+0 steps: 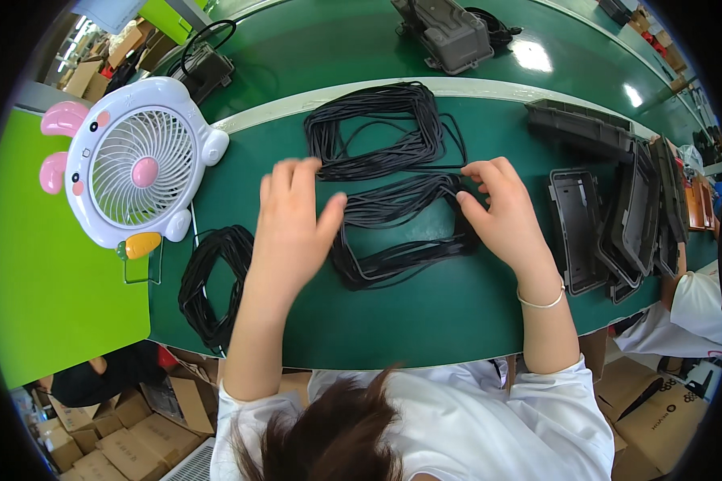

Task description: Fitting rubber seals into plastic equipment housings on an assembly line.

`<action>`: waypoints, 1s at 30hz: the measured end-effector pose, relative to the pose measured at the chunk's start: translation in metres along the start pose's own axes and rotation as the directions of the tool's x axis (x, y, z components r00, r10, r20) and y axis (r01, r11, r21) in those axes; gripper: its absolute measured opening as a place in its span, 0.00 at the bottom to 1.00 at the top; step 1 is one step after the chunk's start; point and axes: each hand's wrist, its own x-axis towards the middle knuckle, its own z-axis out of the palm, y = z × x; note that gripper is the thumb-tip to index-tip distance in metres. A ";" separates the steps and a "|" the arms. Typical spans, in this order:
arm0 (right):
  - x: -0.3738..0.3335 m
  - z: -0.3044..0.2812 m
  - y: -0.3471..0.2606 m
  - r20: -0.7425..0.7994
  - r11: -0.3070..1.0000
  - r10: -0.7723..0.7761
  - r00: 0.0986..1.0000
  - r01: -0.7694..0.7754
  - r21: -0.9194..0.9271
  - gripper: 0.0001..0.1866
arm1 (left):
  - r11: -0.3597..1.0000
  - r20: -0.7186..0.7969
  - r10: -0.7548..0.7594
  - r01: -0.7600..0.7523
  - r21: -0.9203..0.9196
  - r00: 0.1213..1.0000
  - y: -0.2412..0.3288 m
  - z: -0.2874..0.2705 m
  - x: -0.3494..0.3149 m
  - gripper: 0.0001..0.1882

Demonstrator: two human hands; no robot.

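A coil of thin black cable (389, 272) lies in a rough rectangle on the green table in front of me. My left hand (290, 220) is at its left end, thumb and fingers spread, the thumb beside the coil's upper left corner. At the opposite corner is my right hand (501, 192), fingers bent and a gap between thumb and forefinger, close to the strands. Whether its fingertips touch them is hard to tell. A second black cable coil (381, 170) lies just beyond, its near strands next to my left fingertips. Further left rests a third coil (208, 309).
A white animal-shaped fan (202, 172) with pink ears stands at the left by a lime-green panel (48, 305). Black plastic housings (578, 260) are piled at the right. Past a pale ledge (489, 86) sit dark boxes (457, 40) with cables. Another person's sleeve (698, 309) shows at right.
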 end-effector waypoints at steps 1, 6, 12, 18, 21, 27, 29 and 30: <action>0.001 -0.001 -0.002 -0.002 1.000 0.000 1.000 0.000 0.002 0.13 | 0.999 -0.046 0.038 -0.037 0.005 0.998 -0.006 0.003 0.014 0.21; 0.003 0.003 -0.015 0.001 0.993 0.032 0.999 -0.032 0.115 0.10 | 0.985 -0.062 0.111 -0.101 0.139 0.992 -0.049 0.038 0.090 0.20; 0.001 0.007 -0.011 -0.054 0.995 -0.001 0.999 0.006 0.101 0.09 | 0.969 0.244 0.016 -0.075 0.235 0.970 -0.055 0.058 0.130 0.17; 0.004 0.008 -0.007 -0.085 0.997 0.004 0.996 0.002 0.077 0.09 | 0.966 0.363 -0.128 0.034 0.255 0.923 -0.046 0.060 0.140 0.13; 0.005 0.006 -0.007 -0.091 0.996 0.009 0.996 -0.001 0.085 0.09 | 0.959 0.377 -0.056 -0.055 0.277 0.924 -0.041 0.056 0.138 0.10; 0.010 0.003 -0.004 -0.109 1.000 -0.017 0.994 0.017 -0.003 0.09 | 0.957 0.288 0.022 -0.103 0.269 0.957 -0.049 0.059 0.131 0.08; 0.011 0.002 -0.004 -0.113 1.000 -0.009 0.994 0.009 -0.001 0.09 | 0.967 0.283 0.038 -0.107 0.233 0.958 -0.055 0.059 0.131 0.08; 0.011 0.002 -0.003 -0.119 1.000 -0.007 0.993 0.008 0.009 0.09 | 0.974 0.278 0.051 -0.110 0.200 0.959 -0.060 0.058 0.131 0.08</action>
